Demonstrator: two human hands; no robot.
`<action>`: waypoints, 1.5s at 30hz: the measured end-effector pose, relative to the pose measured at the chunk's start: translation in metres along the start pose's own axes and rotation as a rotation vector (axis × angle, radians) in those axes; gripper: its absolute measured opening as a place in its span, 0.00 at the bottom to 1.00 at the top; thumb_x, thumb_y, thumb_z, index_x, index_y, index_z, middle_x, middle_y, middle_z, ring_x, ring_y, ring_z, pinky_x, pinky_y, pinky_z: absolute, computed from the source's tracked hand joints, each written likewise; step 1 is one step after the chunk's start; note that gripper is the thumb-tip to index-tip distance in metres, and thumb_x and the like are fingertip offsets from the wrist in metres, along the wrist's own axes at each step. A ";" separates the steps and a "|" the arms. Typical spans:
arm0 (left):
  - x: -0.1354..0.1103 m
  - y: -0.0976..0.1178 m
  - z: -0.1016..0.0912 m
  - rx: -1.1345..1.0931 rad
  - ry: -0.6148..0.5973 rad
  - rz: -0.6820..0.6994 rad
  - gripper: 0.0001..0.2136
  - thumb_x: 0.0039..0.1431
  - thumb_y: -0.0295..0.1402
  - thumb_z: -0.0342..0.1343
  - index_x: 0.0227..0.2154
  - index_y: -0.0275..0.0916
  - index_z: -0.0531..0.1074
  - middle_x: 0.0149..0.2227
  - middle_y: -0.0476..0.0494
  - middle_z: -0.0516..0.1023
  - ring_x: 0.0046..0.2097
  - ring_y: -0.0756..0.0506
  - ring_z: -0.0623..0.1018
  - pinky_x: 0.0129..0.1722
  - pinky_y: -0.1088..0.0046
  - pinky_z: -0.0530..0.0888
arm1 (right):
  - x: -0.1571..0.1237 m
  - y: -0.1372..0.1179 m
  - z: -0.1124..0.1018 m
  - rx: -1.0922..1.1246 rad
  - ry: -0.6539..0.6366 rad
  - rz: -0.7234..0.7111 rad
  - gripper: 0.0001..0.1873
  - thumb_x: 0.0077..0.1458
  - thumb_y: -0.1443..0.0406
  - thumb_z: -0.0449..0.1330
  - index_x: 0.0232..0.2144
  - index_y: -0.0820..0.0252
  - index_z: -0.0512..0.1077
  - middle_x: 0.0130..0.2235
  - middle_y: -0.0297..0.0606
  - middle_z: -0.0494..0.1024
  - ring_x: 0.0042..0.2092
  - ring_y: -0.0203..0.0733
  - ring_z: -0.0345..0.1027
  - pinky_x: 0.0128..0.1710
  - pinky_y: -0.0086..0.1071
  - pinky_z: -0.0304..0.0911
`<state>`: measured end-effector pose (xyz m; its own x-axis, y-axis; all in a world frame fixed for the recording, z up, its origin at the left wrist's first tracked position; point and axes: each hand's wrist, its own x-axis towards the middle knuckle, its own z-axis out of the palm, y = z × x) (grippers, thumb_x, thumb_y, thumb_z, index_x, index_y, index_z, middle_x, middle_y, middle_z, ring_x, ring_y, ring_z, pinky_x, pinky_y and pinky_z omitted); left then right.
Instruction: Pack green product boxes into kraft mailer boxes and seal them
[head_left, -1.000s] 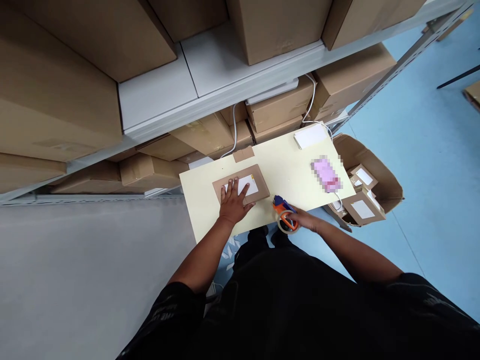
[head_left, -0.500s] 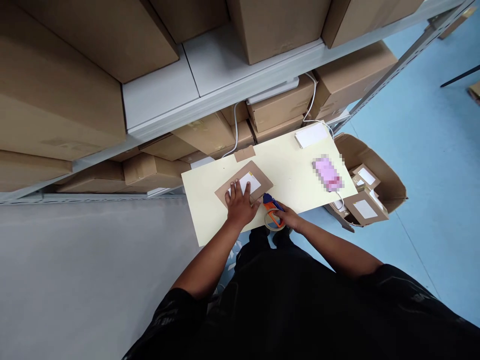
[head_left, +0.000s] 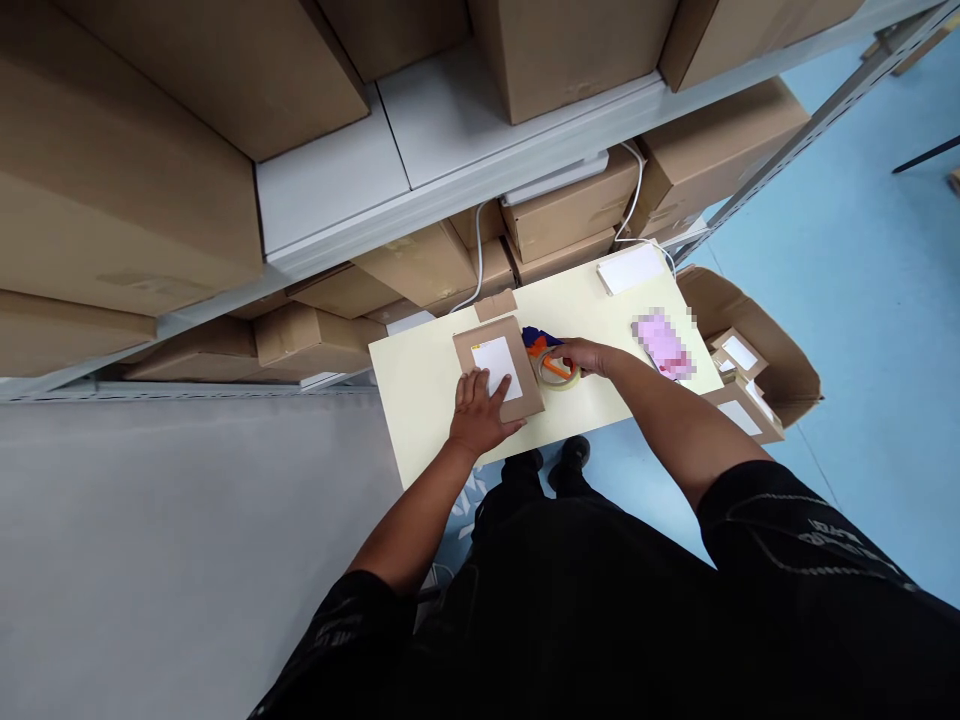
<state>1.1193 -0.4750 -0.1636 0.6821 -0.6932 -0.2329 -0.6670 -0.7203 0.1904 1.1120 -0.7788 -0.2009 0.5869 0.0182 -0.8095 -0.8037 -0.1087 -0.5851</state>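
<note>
A flat brown cardboard box (head_left: 530,385) with a white label (head_left: 489,357) lies on the pale yellow table (head_left: 420,400). My left hand (head_left: 480,412) rests on its near side, fingers spread over the lower part of the label. My right hand (head_left: 586,355) is closed on an orange and blue tape dispenser (head_left: 537,343) fitted with a roll of tape (head_left: 564,383). The dispenser's blue end is against or just beside the box's right edge. How my right fingers wrap the handle is partly hidden.
On the table lie a small cardboard piece (head_left: 495,305), a white stack (head_left: 631,269) and a blurred pink item (head_left: 663,343). A large open carton (head_left: 787,385) holding labelled boxes stands at the right. Shelves of cartons (head_left: 420,262) rise beyond the table.
The box has turned on the table under my left hand. My right hand has carried the tape dispenser from the near edge up to the box's right side.
</note>
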 end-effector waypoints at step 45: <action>0.016 -0.008 -0.005 0.044 0.011 0.058 0.38 0.64 0.56 0.56 0.71 0.40 0.63 0.74 0.29 0.58 0.76 0.25 0.50 0.74 0.42 0.44 | -0.014 0.025 0.002 0.088 0.072 0.004 0.27 0.47 0.58 0.68 0.51 0.54 0.77 0.29 0.33 0.71 0.30 0.39 0.60 0.29 0.31 0.54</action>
<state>1.1371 -0.4807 -0.1641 0.6450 -0.7340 -0.2126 -0.7179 -0.6773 0.1606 1.0841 -0.7798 -0.2043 0.5870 -0.0541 -0.8078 -0.8094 -0.0205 -0.5868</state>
